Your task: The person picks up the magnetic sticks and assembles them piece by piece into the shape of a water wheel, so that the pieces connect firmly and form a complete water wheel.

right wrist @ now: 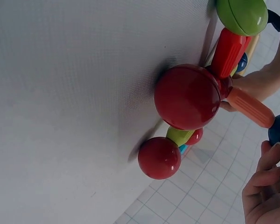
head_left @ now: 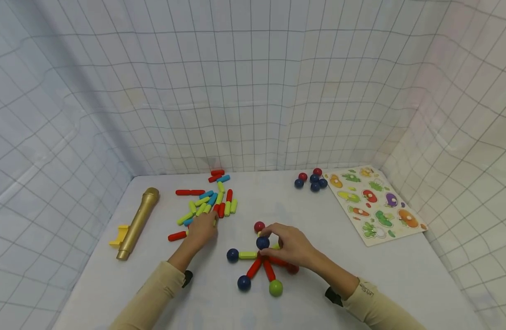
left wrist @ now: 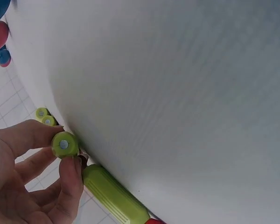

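My left hand [head_left: 203, 228] pinches a light green magnetic rod [left wrist: 65, 144] between thumb and fingertips, at the near edge of a pile of rods. With thumb and fingers, my right hand [head_left: 295, 245] holds a dark blue ball [head_left: 263, 243]. That ball sits at the end of a red rod [right wrist: 251, 108] rising from the middle of a star-shaped build. Around the star, rods spread out to balls: a blue ball [head_left: 232, 255] on a green rod [head_left: 248, 255], another blue ball [head_left: 244, 283], a green ball [head_left: 275, 288] and red balls [head_left: 259, 227]. My right hand hides part of one side.
Red, green and blue rods [head_left: 203, 201] lie loosely at the back left. Several blue and red balls [head_left: 314, 178] cluster at the back right, beside a vegetable puzzle board [head_left: 360, 211]. A gold microphone [head_left: 139, 222] and a yellow piece [head_left: 119, 236] lie at the left.
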Motion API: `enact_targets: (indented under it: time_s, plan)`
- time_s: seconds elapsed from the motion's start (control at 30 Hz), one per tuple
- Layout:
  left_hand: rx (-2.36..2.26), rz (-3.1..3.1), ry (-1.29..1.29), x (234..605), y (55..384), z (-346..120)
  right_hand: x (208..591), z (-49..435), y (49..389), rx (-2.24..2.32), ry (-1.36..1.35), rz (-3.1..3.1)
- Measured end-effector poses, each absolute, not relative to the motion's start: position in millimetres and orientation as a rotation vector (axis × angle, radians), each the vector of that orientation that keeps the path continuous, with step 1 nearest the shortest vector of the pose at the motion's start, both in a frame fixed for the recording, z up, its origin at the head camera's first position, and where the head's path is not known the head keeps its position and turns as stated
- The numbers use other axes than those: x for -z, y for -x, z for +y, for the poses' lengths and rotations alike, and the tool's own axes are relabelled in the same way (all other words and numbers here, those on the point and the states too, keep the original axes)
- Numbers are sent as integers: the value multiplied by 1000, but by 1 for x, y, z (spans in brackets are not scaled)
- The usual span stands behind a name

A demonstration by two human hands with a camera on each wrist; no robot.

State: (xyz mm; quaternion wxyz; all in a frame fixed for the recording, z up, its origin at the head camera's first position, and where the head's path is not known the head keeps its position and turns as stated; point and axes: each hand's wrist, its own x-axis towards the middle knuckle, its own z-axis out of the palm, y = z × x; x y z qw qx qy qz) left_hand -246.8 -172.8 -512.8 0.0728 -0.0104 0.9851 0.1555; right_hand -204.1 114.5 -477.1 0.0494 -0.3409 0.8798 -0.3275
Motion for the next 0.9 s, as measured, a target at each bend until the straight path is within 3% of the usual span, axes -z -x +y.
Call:
enact_targets:
  time_s: [0.47, 0.9]
  plan:
    - [-575, 2942, 42, 510, 245, -173, 478, 114, 204, 985, 1018, 2679]
    - [-844, 2844, -167, 489, 236, -152, 476, 115, 202, 978, 1025, 2679]
